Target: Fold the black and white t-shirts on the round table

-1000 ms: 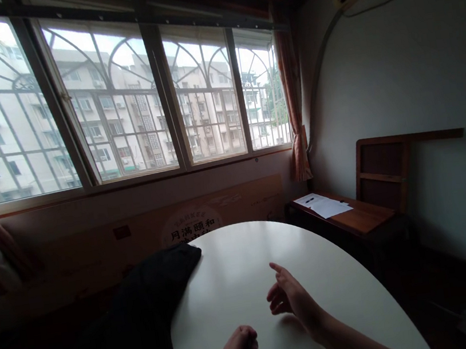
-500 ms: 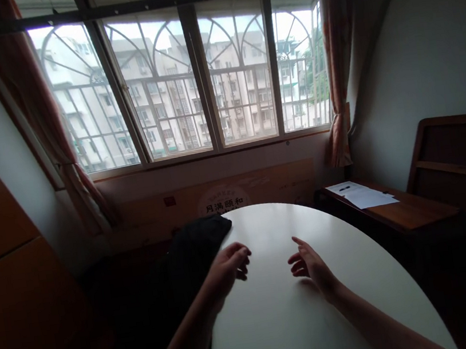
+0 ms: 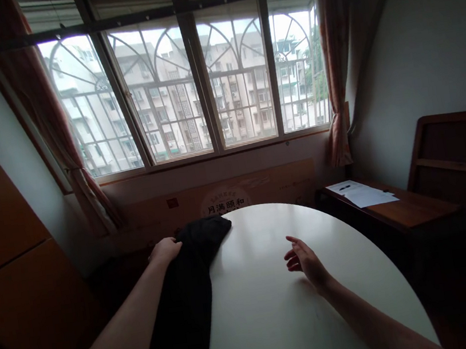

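Observation:
A black cloth (image 3: pixel 188 285), perhaps a garment, lies draped over the left edge of the white round table (image 3: pixel 271 319). My left hand (image 3: pixel 166 251) is at the cloth's upper left side, its fingers closed on the fabric; the fingertips are partly hidden. Over the middle of the tabletop is my right hand (image 3: pixel 306 259), holding nothing, its fingers apart and slightly curled, the index finger stretched out. A shadow falls on the table just below it.
A low wooden bench (image 3: pixel 424 208) with white papers (image 3: pixel 366 196) and a pen stands to the right. Behind the table a printed cardboard panel (image 3: pixel 279 191) leans below the barred window. An orange-brown cabinet (image 3: pixel 2 230) is at the left.
My left hand has moved left from above the table's edge to the black cloth and closed on it. My right hand has barely shifted. The view has tilted slightly.

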{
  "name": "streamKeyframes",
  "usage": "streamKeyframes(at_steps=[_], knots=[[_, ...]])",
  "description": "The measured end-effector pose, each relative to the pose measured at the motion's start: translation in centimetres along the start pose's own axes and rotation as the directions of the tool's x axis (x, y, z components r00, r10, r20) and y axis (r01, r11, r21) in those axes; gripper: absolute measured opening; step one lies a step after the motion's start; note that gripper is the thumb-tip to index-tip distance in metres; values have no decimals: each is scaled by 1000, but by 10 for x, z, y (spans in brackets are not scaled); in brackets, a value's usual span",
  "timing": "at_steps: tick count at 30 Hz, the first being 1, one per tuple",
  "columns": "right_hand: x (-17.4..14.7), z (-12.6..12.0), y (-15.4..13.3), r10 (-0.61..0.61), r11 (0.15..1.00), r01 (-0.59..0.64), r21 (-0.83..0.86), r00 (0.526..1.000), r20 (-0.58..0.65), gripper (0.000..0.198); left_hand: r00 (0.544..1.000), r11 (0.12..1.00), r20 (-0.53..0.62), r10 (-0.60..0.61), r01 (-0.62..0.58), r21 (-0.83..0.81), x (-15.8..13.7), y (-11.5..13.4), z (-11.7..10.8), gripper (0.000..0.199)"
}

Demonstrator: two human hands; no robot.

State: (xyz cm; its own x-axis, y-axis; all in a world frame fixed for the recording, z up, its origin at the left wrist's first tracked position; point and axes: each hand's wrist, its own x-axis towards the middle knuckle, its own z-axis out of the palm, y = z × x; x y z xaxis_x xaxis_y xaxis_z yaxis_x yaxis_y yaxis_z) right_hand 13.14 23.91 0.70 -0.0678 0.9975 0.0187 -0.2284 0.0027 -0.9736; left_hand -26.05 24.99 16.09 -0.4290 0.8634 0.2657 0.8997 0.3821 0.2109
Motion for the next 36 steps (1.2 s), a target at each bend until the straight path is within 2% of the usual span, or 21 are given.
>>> streamKeyframes(at_steps=[5,9,10,11,12,13,14,15,16,17,19,20,21,22,23,25,26,29,31,33,36], knots=[[-1,2,0,-6,1000,5,14,1000,28,73,995,997,-76,71,-74,-38,-1,43,-13,40],[-6,3,-4,29,978,-50,201,994,108,76,935,936,-172,309,-331,-119,-58,108,-29,38],[-8,3,-6,44,962,-79,263,990,135,78,873,850,-156,461,-486,-206,-81,124,-34,37],[-10,3,-9,56,943,-107,316,985,166,80,777,722,-99,622,-618,-312,-106,137,-39,35],[-12,2,-12,67,926,-136,351,977,201,81,630,569,2,776,-699,-433,-131,147,-45,38],[-12,1,-14,76,916,-161,368,969,235,83,435,435,137,890,-716,-546,-152,153,-51,43],[-12,-1,-16,84,913,-180,366,961,263,84,298,362,209,931,-702,-613,-170,156,-56,43],[-11,-3,-17,97,917,-193,348,956,275,86,229,338,250,941,-681,-650,-182,155,-60,42],[-8,-6,-17,118,926,-204,318,955,271,88,216,355,287,933,-670,-652,-189,150,-61,39],[-5,-9,-16,152,937,-217,275,959,239,90,272,409,307,912,-670,-620,-190,143,-59,34],[3,-17,-14,173,971,-188,150,979,110,91,480,584,332,812,-664,-467,-182,124,-46,27],[5,-20,-14,126,989,-128,67,991,33,91,593,684,340,730,-634,-361,-175,113,-35,24],[6,-23,-16,34,999,-35,-25,999,-33,90,686,769,350,639,-586,-255,-168,102,-23,22],[5,-25,-18,-90,990,82,-118,994,-66,88,749,831,367,551,-530,-167,-162,92,-10,20],[0,-26,-23,-218,958,204,-201,974,-51,86,781,867,390,487,-486,-111,-159,83,2,20],[-15,-24,-36,-387,854,409,-321,912,133,78,782,890,440,441,-444,-103,-159,70,23,20],[-25,-22,-43,-408,793,488,-364,870,277,73,770,889,452,449,-438,-137,-161,66,31,22],[-53,-11,-55,-298,600,668,-440,697,652,72,745,864,440,501,-401,-305,-172,66,44,27],[-62,-5,-53,-232,514,720,-465,639,733,81,729,816,409,549,-361,-452,-178,71,44,28],[-61,-1,-45,-239,487,712,-505,665,707,62,692,711,372,619,-293,-639,-184,77,39,32],[-45,-3,-35,-285,575,599,-558,785,550,21,594,480,308,743,-152,-864,-191,79,24,52]])
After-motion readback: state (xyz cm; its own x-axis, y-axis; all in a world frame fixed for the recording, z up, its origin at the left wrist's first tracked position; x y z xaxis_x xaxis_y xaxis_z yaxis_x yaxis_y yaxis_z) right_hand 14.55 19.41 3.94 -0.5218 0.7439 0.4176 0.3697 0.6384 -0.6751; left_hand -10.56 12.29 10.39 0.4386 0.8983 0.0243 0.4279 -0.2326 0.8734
